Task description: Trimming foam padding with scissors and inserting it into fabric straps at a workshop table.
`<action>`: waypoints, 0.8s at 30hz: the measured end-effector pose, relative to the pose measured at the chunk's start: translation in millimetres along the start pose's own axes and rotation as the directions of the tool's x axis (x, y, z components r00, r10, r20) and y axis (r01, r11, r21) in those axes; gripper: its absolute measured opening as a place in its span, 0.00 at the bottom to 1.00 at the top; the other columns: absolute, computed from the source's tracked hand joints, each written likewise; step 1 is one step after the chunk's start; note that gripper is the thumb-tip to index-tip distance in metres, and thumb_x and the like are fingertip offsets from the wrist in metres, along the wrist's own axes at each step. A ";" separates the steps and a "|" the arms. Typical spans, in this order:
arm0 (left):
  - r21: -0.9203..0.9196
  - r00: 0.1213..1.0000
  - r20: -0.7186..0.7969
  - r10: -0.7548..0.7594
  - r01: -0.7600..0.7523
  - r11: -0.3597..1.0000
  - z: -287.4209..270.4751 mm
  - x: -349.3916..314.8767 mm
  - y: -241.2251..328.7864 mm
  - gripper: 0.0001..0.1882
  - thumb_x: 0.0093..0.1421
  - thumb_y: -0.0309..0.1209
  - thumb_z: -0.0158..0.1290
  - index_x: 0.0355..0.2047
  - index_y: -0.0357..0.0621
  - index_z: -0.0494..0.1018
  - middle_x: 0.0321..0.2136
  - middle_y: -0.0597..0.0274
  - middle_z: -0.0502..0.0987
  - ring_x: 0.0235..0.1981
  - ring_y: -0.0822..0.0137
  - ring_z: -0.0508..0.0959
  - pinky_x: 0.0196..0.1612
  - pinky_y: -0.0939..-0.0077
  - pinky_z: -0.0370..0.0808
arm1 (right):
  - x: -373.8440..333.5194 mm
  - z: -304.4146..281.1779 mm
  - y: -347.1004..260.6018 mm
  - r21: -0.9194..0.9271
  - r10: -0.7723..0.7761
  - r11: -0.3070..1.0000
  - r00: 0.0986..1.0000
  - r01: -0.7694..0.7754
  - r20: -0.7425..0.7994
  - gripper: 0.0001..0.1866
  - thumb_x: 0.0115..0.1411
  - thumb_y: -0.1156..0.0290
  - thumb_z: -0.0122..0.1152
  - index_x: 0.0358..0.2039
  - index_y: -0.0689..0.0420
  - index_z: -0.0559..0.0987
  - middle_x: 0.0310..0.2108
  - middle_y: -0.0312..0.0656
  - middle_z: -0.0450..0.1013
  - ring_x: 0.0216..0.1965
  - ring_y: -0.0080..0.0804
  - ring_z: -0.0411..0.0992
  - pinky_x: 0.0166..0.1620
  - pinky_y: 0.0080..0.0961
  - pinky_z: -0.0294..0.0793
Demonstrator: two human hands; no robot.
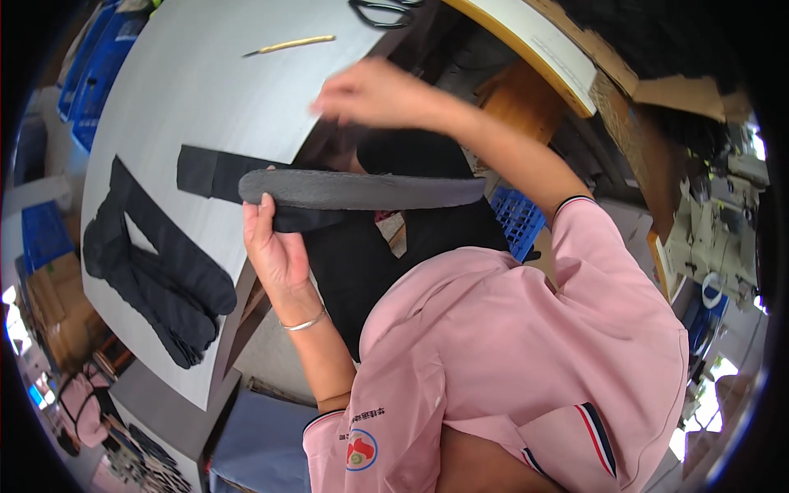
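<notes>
My left hand is closed on a long, flat, dark grey strip with a rounded left end, its fingers near that end. The strip stretches level to the right, above my black-clad lap. Beneath its left end, a black fabric piece lies across the table edge, partly hidden. Beyond the strip, apart from it, my right hand is smeared by motion, and its fingers do not show clearly. Folded black fabric pieces, long like socks, lie farther left on the pale table.
A thin tan stick with a dark tip lies on the far table. Past it is a black looped object, cut off by the dark rim. Blue crates stand at far left, and a blue basket sits low right of my lap.
</notes>
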State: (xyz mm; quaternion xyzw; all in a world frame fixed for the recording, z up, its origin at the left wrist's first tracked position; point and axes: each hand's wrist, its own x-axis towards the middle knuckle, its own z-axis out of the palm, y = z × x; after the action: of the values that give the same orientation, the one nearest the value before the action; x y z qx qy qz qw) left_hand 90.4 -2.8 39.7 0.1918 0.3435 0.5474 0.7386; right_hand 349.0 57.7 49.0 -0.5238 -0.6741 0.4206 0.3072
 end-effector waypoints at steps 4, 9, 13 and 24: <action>0.041 1.000 0.010 -0.011 0.010 0.999 6.0 -1.7 -1.8 0.20 0.66 0.21 0.50 0.57 0.32 0.65 0.55 0.50 0.72 0.57 0.60 0.72 0.64 0.64 0.67 | -41.1 45.8 -25.1 0.114 -0.049 0.993 0.979 0.026 0.197 0.27 0.58 0.52 0.67 0.47 0.63 0.78 0.33 0.47 0.79 0.34 0.36 0.77 0.42 0.30 0.75; 0.085 1.000 0.014 0.015 -0.016 0.996 23.4 -20.5 -4.8 0.32 0.52 0.10 0.45 0.60 0.29 0.61 0.55 0.47 0.70 0.58 0.58 0.71 0.66 0.63 0.65 | -59.2 63.9 -36.5 0.052 -0.055 0.997 0.994 0.051 0.092 0.26 0.53 0.67 0.68 0.53 0.59 0.75 0.40 0.53 0.78 0.41 0.51 0.77 0.44 0.38 0.74; 0.091 0.996 -0.094 -0.007 0.016 0.996 12.2 -27.3 -10.3 0.22 0.59 0.15 0.52 0.55 0.30 0.67 0.51 0.49 0.74 0.53 0.60 0.75 0.60 0.68 0.72 | -77.6 63.5 -50.9 -0.204 -0.139 0.972 0.985 0.116 -0.100 0.26 0.52 0.77 0.62 0.54 0.52 0.76 0.43 0.46 0.78 0.39 0.48 0.77 0.40 0.37 0.76; -0.085 0.997 -0.037 -0.064 0.060 0.995 4.0 -39.6 -6.3 0.21 0.72 0.36 0.45 0.59 0.33 0.65 0.56 0.46 0.71 0.57 0.54 0.73 0.59 0.59 0.73 | -119.4 109.6 -50.5 -0.556 -0.365 0.803 0.914 0.212 -0.179 0.30 0.54 0.70 0.67 0.59 0.38 0.75 0.40 0.41 0.68 0.35 0.36 0.68 0.36 0.30 0.72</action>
State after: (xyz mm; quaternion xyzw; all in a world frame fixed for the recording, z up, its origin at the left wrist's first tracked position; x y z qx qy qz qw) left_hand 91.0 -41.8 50.2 0.1391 0.3409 0.5418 0.7555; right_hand 264.0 -89.3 46.9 -0.5313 -0.7856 0.0904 0.3040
